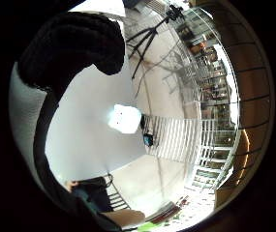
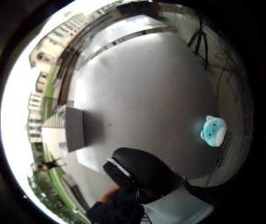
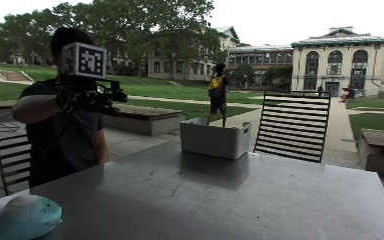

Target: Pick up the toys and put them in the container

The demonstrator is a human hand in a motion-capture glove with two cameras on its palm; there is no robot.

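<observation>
A person stands behind a grey bench [image 3: 245, 195] outdoors, the gloved right hand [image 3: 89, 97] raised to chest height, well above the surface and holding nothing that can be seen. The palm views show one gloved finger [image 1: 79, 41] curved, but whether the hand as a whole is open or closed cannot be told. A teal plush toy [image 3: 25, 217] sits at the near corner of the bench; a white container [image 3: 215, 137] stands at the far edge, well apart from it, open side up. No other toy is visible. Judging from this, the long reach is the main risk: the soft, round toy could roll or be nudged off the nearby edge if approached off-centre, and it could slip out during the carry across to the container
</observation>
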